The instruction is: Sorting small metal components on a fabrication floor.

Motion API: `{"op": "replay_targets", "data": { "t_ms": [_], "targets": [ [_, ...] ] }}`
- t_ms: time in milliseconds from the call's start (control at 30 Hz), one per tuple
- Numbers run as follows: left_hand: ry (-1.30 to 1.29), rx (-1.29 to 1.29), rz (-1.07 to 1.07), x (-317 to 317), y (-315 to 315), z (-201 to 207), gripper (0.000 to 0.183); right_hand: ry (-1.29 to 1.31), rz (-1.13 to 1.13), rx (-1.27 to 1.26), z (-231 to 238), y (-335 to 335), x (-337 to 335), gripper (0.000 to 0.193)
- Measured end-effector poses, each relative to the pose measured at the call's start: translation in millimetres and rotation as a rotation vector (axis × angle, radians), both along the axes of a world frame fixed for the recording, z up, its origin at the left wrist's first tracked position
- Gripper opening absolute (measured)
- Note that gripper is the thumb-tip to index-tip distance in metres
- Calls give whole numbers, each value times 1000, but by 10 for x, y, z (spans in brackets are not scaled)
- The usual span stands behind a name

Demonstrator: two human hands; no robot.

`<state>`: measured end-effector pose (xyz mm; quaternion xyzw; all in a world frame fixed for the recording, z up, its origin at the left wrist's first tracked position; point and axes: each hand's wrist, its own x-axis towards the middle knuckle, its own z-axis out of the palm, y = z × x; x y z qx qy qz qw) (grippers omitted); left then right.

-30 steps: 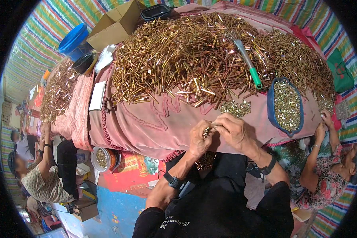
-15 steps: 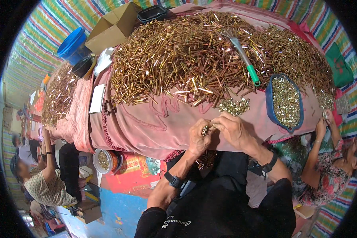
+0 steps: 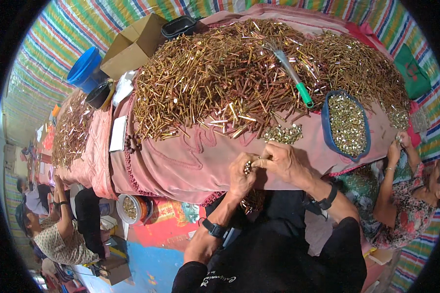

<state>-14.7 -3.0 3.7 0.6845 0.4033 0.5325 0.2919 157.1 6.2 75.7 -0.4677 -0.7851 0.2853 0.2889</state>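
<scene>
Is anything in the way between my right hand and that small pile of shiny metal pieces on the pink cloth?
Nothing visible is. The small pile lies on the pink cloth just beyond your right hand. The blue tub stands off to the right, and the green-handled tool lies farther away.

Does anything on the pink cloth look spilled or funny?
Maybe: a small pile of shiny bits lies loose on the pink cloth, outside the blue tub holding similar ones, so it could look spilled.
</scene>
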Motion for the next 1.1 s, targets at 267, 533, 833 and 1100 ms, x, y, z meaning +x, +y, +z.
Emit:
{"op": "replay_targets", "data": {
  "t_ms": [267, 533, 833, 1100],
  "targets": [
    [-51, 34, -5, -7, -2, -80, 7, 63, 0, 3, -99, 37, 28, 24],
    [-53, 36, -24, 16, 25, -39, 6, 112, 6, 128, -64, 0, -7, 24],
    [-24, 18, -11, 3, -18, -38, 10, 267, -29, 153, -196, 8, -47, 14],
    [40, -53, -47, -42, -26, 44, 25, 263, -14, -649, -68, -27, 293, 19]
  ]
}}
